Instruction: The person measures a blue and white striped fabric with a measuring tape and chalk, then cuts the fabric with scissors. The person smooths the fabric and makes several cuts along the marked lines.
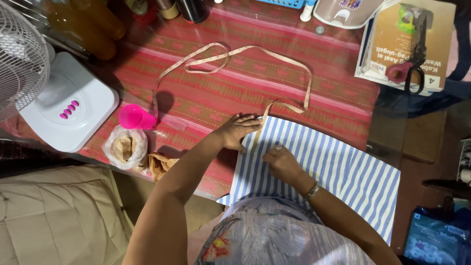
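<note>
A table (red woven cloth under clear plastic) bears striped fabric, tape measure, pink cup, fan.

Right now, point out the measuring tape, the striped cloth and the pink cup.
measuring tape [216, 58]: head view, on the looped part lying on the red tablecloth.
striped cloth [343, 167]: head view, on its bare middle, right of the hands.
pink cup [135, 118]: head view, on its side wall.

Matt blue-striped cloth on a glossy plastic-covered woven tablecloth; soft tape measure; shiny pink plastic cup.
</note>
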